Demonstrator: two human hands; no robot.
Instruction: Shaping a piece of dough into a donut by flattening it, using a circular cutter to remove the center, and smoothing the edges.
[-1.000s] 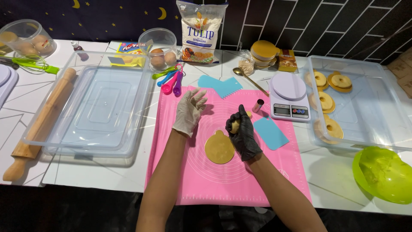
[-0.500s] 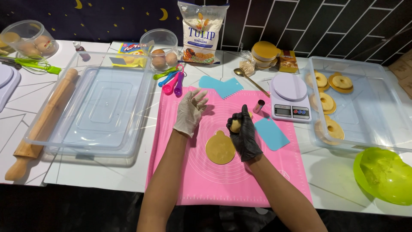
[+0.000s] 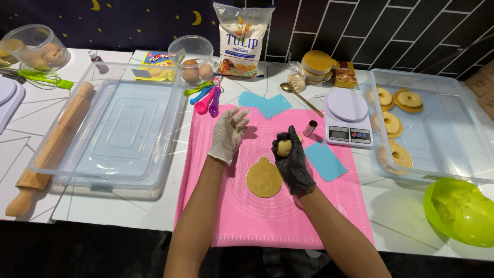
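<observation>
My right hand [image 3: 292, 160], in a black glove, is closed around a small ball of yellow dough [image 3: 284, 146] above the pink baking mat [image 3: 257, 211]. My left hand [image 3: 228, 134], in a white glove, hovers open just left of it with spread fingers and holds nothing. A round gold cake board [image 3: 264, 177] lies on the mat just below both hands. A small metal ring cutter [image 3: 310, 128] stands right of the dough, next to a blue scraper [image 3: 324, 160].
A white kitchen scale [image 3: 347, 117] sits right of the mat. A clear tub [image 3: 442, 128] holds ring-shaped dough pieces on gold boards. A green bowl [image 3: 460, 211] is at the front right. At the left are an upturned clear tub [image 3: 113, 128] and a wooden rolling pin [image 3: 51, 146]. A flour bag [image 3: 243, 33] stands behind.
The hands stay nearly in place. My right hand has turned the dough ball slightly within its fingers, and my left hand remains open beside it.
</observation>
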